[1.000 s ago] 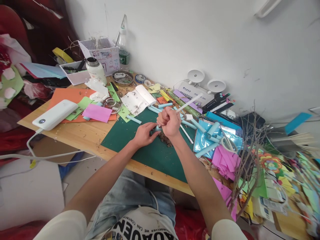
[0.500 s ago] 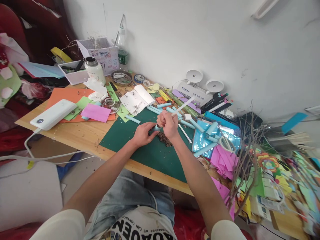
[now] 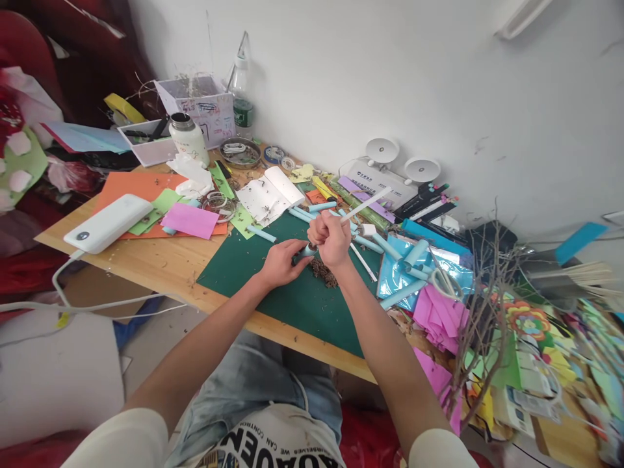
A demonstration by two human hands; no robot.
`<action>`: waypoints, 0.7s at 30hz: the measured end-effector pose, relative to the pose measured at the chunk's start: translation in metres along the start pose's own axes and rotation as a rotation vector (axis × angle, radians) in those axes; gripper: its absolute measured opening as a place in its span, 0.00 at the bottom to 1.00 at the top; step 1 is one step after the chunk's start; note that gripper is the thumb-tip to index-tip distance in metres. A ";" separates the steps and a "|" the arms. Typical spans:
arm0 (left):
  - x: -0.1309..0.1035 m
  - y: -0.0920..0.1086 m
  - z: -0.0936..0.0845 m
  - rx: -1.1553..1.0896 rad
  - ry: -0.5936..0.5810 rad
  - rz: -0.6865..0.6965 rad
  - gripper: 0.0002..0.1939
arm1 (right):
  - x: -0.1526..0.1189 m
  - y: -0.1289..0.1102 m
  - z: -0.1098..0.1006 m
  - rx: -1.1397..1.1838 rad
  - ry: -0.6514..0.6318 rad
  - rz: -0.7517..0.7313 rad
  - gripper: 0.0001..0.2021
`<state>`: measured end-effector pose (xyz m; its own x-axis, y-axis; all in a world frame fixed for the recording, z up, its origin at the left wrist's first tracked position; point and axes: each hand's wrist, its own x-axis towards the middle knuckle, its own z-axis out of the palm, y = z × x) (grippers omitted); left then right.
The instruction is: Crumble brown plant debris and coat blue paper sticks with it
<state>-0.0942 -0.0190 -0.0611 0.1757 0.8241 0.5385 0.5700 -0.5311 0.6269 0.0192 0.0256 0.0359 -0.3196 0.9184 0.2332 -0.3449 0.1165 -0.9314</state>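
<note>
Above a dark green mat [image 3: 292, 312], my left hand [image 3: 285, 262] pinches a short light-blue tube [image 3: 305, 251] between thumb and fingers. My right hand [image 3: 331, 239] is a fist around a thin white stick [image 3: 366, 205], which sticks out up and to the right. The fist is beside the tube's right end; whether it touches the tube is hidden by the fingers. Just below the hands, a small heap of brown crumbly bits [image 3: 324, 273] lies on the mat. Several more light-blue tubes [image 3: 368, 244] are strewn behind and to the right of my right hand.
On the left of the wooden table [image 3: 180, 273] are a white power bank [image 3: 108, 224], a pink paper [image 3: 190, 221] and an open bottle [image 3: 188, 140]. Crumpled pink paper [image 3: 440, 317] and dry branches [image 3: 480, 325] stand at the right. A white stick [image 3: 363, 262] lies near the blue packet [image 3: 390, 276].
The whole view has shifted slightly, so the table items appear a little further right. Both hands keep their grips, with hardly any movement between them.
</note>
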 end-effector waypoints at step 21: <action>-0.001 0.000 0.000 0.009 -0.008 -0.016 0.12 | -0.009 0.000 0.003 0.046 -0.067 0.029 0.29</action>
<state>-0.0947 -0.0197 -0.0617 0.1729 0.8339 0.5242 0.5800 -0.5163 0.6300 0.0193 0.0164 0.0346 -0.3879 0.8936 0.2260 -0.3746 0.0712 -0.9245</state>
